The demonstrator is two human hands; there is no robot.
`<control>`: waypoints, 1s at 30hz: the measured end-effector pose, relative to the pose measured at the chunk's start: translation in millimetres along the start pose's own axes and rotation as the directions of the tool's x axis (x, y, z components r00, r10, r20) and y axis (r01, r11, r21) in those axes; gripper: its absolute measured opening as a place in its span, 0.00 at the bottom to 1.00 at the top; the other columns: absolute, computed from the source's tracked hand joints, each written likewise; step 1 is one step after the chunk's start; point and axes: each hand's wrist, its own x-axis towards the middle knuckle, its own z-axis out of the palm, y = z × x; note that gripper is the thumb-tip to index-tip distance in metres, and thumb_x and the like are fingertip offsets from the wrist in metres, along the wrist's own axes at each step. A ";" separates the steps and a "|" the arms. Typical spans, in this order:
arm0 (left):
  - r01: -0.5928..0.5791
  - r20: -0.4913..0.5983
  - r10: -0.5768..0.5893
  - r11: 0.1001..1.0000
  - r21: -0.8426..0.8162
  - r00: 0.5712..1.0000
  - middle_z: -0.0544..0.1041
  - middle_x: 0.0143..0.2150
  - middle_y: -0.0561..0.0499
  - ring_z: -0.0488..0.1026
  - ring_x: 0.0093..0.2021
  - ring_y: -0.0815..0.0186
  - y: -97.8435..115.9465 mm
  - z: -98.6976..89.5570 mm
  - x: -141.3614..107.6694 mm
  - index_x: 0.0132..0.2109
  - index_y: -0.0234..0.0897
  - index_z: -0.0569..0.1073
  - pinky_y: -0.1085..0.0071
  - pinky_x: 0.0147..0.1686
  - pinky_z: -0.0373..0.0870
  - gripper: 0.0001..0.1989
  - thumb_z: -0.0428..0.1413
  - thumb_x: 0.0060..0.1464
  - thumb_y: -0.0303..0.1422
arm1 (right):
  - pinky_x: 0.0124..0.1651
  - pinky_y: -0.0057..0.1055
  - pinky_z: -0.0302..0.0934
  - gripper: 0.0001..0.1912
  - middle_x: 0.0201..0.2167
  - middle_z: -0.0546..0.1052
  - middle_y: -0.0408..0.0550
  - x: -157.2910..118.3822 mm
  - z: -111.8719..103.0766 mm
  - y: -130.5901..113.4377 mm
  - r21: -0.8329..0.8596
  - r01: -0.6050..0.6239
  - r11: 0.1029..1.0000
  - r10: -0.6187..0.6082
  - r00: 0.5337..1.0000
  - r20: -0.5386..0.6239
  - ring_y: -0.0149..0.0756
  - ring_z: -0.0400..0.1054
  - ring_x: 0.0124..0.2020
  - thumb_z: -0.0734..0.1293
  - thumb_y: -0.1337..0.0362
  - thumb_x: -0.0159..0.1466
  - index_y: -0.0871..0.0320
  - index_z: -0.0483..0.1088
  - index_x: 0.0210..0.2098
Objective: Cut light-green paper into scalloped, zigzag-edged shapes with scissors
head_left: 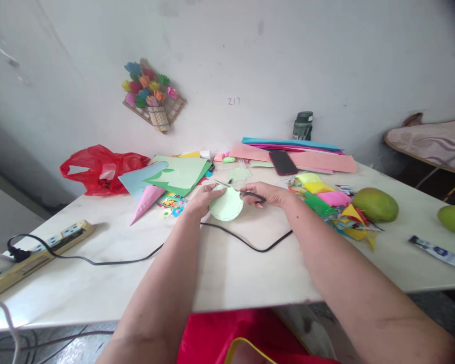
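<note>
Between my hands is a pale green paper circle (226, 206) with a drawn wavy line near its edge. My left hand (202, 198) pinches it at the left side, thumb on top. My right hand (263, 194) is closed round the dark handles of a pair of scissors (253, 195). Their blades point left across the top of the circle. Just behind lies a scrap of pale green paper (240, 174) on the table. A black cable (246, 241) runs across the table in front of the circle.
Green paper sheets (178, 174), a pink paper cone (147, 202) and a red plastic bag (104, 169) lie left. A phone (283, 163) rests on coloured paper behind. Right are yellow and pink packets (331, 198) and a green mango (375, 204). A power strip (41, 258) sits far left.
</note>
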 end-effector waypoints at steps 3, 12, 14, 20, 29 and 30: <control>-0.013 -0.014 0.012 1.000 -0.022 1.000 0.77 0.29 0.48 0.73 0.29 0.65 -0.9 -0.7 0.7 0.33 0.31 0.74 0.70 0.32 0.69 0.14 0.64 0.35 0.33 | 0.14 0.21 0.45 0.11 0.15 0.61 0.35 2.9 -3.1 5.6 -0.010 0.050 0.999 -0.050 0.998 0.028 0.21 0.52 0.13 0.68 0.63 0.50 0.62 0.66 0.30; 0.013 -0.007 -0.013 1.000 0.026 1.000 0.75 0.24 0.49 0.71 0.25 0.67 2.1 -1.1 -1.0 0.28 0.30 0.74 0.72 0.27 0.67 0.12 0.64 0.35 0.34 | 0.14 0.20 0.44 0.12 0.17 0.60 0.36 2.4 -3.4 6.9 -0.069 0.077 0.995 -0.076 0.997 0.012 0.19 0.51 0.14 0.70 0.62 0.50 0.62 0.64 0.29; -0.003 0.016 0.003 1.000 0.030 1.000 0.74 0.23 0.49 0.71 0.23 0.68 2.7 -0.7 -1.5 0.28 0.30 0.73 0.73 0.25 0.66 0.12 0.64 0.35 0.34 | 0.14 0.20 0.44 0.13 0.17 0.60 0.36 1.5 -2.3 5.1 -0.069 0.078 0.995 -0.077 0.997 0.011 0.19 0.51 0.14 0.70 0.61 0.50 0.61 0.64 0.29; -0.032 0.027 0.031 0.999 0.017 0.999 0.72 0.21 0.52 0.68 0.20 0.70 1.2 -2.3 0.3 0.26 0.32 0.71 0.74 0.21 0.63 0.12 0.63 0.36 0.35 | 0.14 0.20 0.43 0.12 0.16 0.58 0.35 0.9 -0.8 3.8 -0.089 0.071 0.994 -0.070 0.997 0.012 0.19 0.49 0.13 0.70 0.61 0.50 0.61 0.63 0.26; -0.023 0.034 0.022 1.000 0.017 0.999 0.73 0.22 0.51 0.69 0.21 0.69 0.1 -3.1 0.7 0.27 0.31 0.71 0.73 0.22 0.64 0.13 0.64 0.36 0.35 | 0.15 0.20 0.44 0.12 0.17 0.60 0.36 0.3 -2.4 5.6 -0.086 0.076 0.993 -0.071 0.995 0.063 0.20 0.51 0.14 0.68 0.60 0.52 0.60 0.61 0.26; -0.017 0.026 0.017 1.000 0.015 1.000 0.73 0.22 0.51 0.70 0.21 0.69 0.8 -2.4 0.2 0.27 0.31 0.71 0.73 0.22 0.65 0.13 0.64 0.36 0.35 | 0.15 0.20 0.44 0.12 0.16 0.60 0.35 0.5 -3.0 6.3 -0.087 0.077 0.993 -0.071 0.995 0.072 0.20 0.51 0.14 0.68 0.60 0.53 0.60 0.61 0.27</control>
